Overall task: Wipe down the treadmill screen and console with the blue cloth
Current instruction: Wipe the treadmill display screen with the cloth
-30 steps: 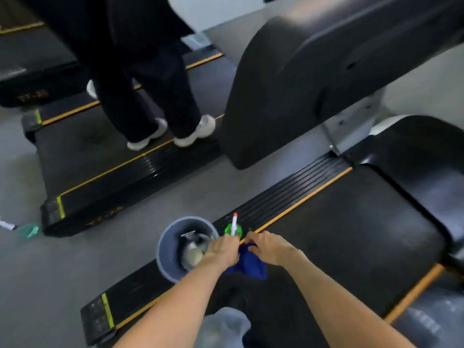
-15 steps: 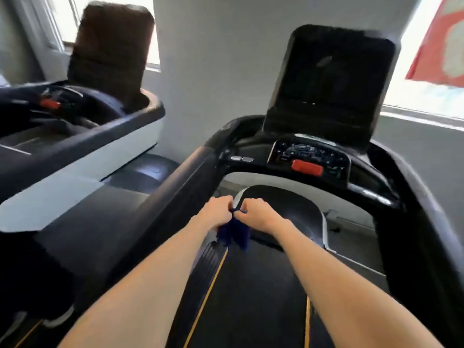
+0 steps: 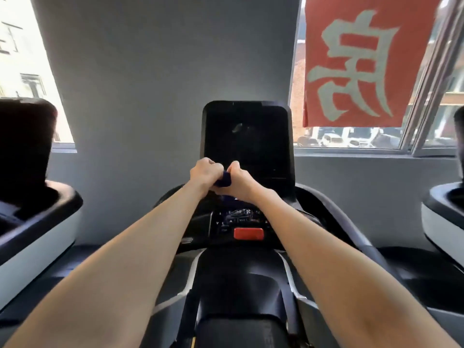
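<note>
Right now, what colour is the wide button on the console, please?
Red, clearest in the head view: the wide rectangular button.

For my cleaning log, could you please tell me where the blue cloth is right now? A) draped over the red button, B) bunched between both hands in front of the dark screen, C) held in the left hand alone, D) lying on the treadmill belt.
B: the small dark blue cloth is pinched between the left hand and right hand, raised before the dark rectangular treadmill screen.

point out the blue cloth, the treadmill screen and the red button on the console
blue cloth [image 3: 224, 181]: head view, on the dark bunched fold showing between the two fists.
treadmill screen [image 3: 247, 131]: head view, on the bare black glass above the hands.
red button [image 3: 248, 233]: head view, on its middle.
</note>
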`<state>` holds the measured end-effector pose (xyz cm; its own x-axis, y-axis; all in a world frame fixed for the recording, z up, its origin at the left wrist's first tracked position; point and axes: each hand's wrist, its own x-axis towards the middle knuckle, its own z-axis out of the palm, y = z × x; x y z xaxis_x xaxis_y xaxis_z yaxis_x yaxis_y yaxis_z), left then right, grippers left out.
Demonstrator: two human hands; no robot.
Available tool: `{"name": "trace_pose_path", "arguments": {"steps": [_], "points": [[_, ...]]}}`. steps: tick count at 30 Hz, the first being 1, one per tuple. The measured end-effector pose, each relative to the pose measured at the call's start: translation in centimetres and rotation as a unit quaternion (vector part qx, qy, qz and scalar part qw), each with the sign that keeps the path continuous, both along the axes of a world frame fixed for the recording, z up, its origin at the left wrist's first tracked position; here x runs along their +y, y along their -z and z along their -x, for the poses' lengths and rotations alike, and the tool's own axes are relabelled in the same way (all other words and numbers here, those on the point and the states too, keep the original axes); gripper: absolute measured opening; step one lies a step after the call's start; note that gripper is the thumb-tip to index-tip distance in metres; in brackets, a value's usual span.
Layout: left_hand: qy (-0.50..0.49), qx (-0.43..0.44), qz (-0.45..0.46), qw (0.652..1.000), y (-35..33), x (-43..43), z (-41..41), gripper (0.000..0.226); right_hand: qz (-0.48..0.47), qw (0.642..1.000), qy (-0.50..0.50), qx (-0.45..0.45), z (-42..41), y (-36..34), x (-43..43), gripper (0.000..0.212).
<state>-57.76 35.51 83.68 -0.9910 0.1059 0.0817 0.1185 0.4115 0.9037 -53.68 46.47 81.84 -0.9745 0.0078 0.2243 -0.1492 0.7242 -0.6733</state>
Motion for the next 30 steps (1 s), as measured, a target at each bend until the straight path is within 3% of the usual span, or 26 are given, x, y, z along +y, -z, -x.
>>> {"name": "trace_pose_path", "arguments": {"steps": [6, 10, 15, 19, 22, 28, 30], "points": [[0.113, -0.012, -0.016, 0.993, -3.2, 5.9, 11.2, 0.018, -0.089, 0.993, 0.001, 0.084, 11.5, -2.3, 8.0, 0.031], [0.129, 0.008, -0.014, 0.991, -5.3, 9.7, 18.0, 0.013, -0.051, 0.990, 0.026, 0.130, 19.1, -3.6, 12.9, 0.026], [0.141, 0.039, 0.013, 0.989, -7.0, 11.9, 25.8, 0.032, -0.018, 0.990, 0.018, 0.136, 27.5, -5.3, 15.0, 0.025], [0.104, 0.055, 0.051, 0.992, -7.7, 12.1, 32.9, 0.037, 0.005, 0.990, 0.055, 0.132, 34.5, -6.4, 15.6, 0.030], [0.053, 0.083, 0.149, 0.984, -6.9, 11.6, 38.3, 0.039, 0.028, 0.985, 0.098, 0.142, 39.4, -7.7, 16.0, 0.032], [0.013, 0.087, 0.141, 0.986, -5.9, 10.1, 49.0, 0.035, 0.046, 0.972, 0.132, 0.188, 49.3, -11.1, 17.1, 0.024], [0.021, 0.077, 0.131, 0.988, -6.1, 10.0, 51.8, 0.035, 0.048, 0.964, 0.144, 0.219, 52.2, -12.4, 17.2, 0.030]]}}
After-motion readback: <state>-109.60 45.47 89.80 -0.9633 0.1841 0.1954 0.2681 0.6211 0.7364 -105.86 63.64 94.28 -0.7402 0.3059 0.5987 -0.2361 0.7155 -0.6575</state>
